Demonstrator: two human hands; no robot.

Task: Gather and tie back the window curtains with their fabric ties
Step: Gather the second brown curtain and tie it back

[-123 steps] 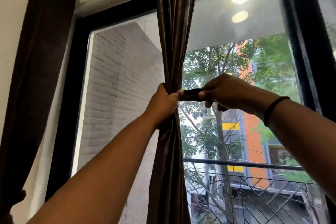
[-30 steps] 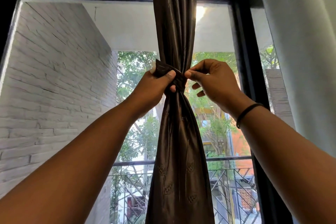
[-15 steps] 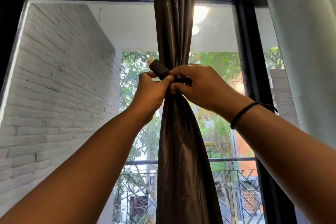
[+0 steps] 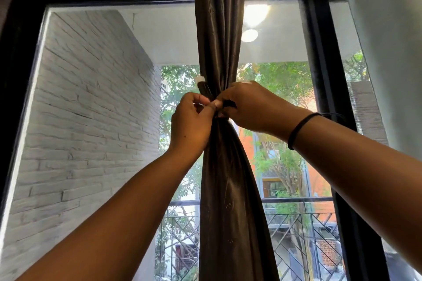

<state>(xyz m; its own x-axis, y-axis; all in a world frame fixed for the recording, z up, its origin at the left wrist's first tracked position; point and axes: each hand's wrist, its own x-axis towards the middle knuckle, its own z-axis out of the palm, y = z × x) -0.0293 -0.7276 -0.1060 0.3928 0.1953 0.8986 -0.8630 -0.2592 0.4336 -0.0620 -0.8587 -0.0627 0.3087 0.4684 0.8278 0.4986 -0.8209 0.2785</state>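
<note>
The brown curtain hangs down from above the black window frame, in front of the glass. It is bunched narrow at mid-height, spreading wider below. A pale curtain hangs at right.

No text, label, brand, number or sign can be read anywhere in the view (the buildings beyond the glass are too blurred to show any lettering).
</note>
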